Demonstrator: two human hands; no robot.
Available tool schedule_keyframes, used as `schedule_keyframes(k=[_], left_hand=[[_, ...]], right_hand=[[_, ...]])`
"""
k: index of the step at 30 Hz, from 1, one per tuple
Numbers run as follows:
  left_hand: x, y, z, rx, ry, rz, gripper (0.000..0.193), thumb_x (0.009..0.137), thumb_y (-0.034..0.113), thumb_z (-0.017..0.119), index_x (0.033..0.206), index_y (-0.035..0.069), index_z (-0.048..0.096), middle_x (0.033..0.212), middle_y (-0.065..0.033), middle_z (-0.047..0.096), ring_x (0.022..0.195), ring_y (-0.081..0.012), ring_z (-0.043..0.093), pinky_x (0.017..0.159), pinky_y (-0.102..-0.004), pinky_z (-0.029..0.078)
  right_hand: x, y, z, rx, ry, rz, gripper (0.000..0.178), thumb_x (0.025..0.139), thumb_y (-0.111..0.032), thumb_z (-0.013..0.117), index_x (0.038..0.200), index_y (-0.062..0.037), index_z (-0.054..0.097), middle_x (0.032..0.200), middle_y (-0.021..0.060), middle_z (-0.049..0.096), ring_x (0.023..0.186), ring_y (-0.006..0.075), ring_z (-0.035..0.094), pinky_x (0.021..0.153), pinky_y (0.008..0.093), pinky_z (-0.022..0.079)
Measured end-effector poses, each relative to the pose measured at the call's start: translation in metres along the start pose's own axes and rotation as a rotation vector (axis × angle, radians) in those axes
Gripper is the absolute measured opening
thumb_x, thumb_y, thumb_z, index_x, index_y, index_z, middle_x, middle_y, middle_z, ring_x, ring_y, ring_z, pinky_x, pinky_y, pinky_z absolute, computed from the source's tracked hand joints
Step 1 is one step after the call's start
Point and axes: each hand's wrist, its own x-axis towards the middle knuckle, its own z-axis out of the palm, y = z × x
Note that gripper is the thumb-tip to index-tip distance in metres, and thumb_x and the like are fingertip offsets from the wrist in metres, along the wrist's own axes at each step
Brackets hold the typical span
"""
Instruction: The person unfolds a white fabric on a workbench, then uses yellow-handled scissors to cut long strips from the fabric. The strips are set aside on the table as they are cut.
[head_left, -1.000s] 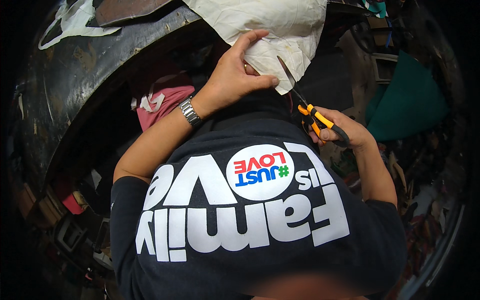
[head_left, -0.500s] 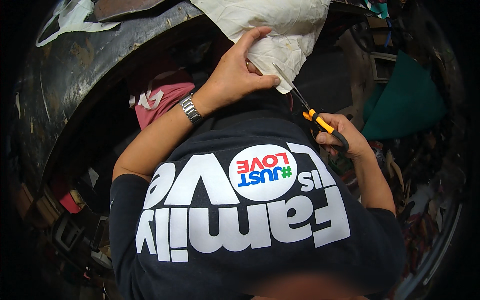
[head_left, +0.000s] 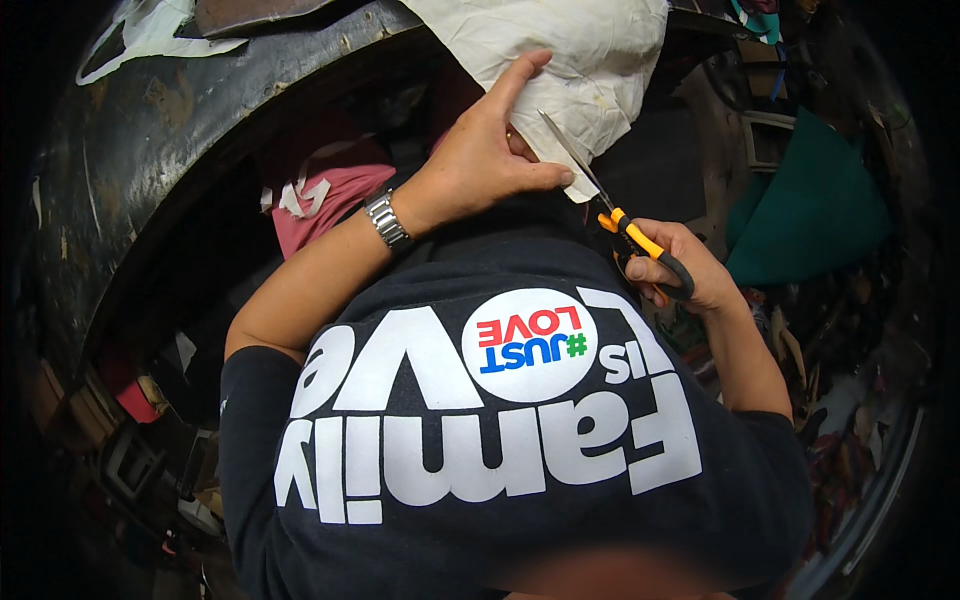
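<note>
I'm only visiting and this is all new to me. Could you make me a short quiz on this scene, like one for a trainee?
1. Multiple choice: what does the right hand hold?
a) a hammer
b) scissors with yellow-orange and black handles
c) a paintbrush
2. True or false: the left hand touches the pale cloth.
3. Fill in the blank: the metal watch is worn on the ____ wrist.

Key:
1. b
2. True
3. left
</note>
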Motion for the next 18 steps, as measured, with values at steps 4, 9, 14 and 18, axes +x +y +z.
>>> schedule_keyframes(k=[4,9,14,18], left_hand=[[0.001,0.000,-0.003,-0.058,-0.010,0.003,0.093,0.072,0.000,0.080,0.147,0.002,0.026,0.147,-0.0182,0.032,0.102,-0.0149,0.061,0.079,-0.0247,0.055],[0.000,0.000,-0.013,-0.151,0.076,-0.017,0.088,0.074,0.000,0.079,0.146,0.002,0.029,0.146,-0.0160,0.035,0.101,-0.0121,0.058,0.083,-0.0256,0.054],[-0.006,0.004,-0.009,0.023,0.143,-0.002,0.094,0.072,0.001,0.080,0.149,0.003,0.025,0.149,-0.0127,0.032,0.077,-0.0005,0.046,0.068,-0.0161,0.045],[-0.006,0.006,-0.008,0.021,0.148,-0.010,0.098,0.071,0.000,0.081,0.150,0.003,0.022,0.150,-0.0092,0.031,0.070,0.0007,0.036,0.063,-0.0135,0.038]], right_hand=[[-0.001,0.004,0.000,0.023,0.018,-0.002,0.034,0.074,-0.030,0.081,0.086,-0.0080,0.058,0.064,-0.0036,0.055,0.048,0.0029,0.051,0.042,0.0156,0.041],[0.001,0.003,0.000,0.040,0.003,-0.004,0.035,0.074,-0.031,0.081,0.085,-0.0076,0.058,0.063,-0.0034,0.055,0.049,0.0035,0.052,0.042,0.0160,0.042],[0.008,-0.005,0.000,-0.004,-0.044,-0.022,0.039,0.075,-0.036,0.079,0.090,-0.0070,0.057,0.064,-0.0025,0.054,0.053,0.0053,0.053,0.047,0.0175,0.043],[0.013,-0.008,0.005,0.002,-0.071,-0.078,0.041,0.077,-0.038,0.078,0.094,-0.0069,0.057,0.065,-0.0023,0.053,0.054,0.0061,0.053,0.048,0.0186,0.042]])
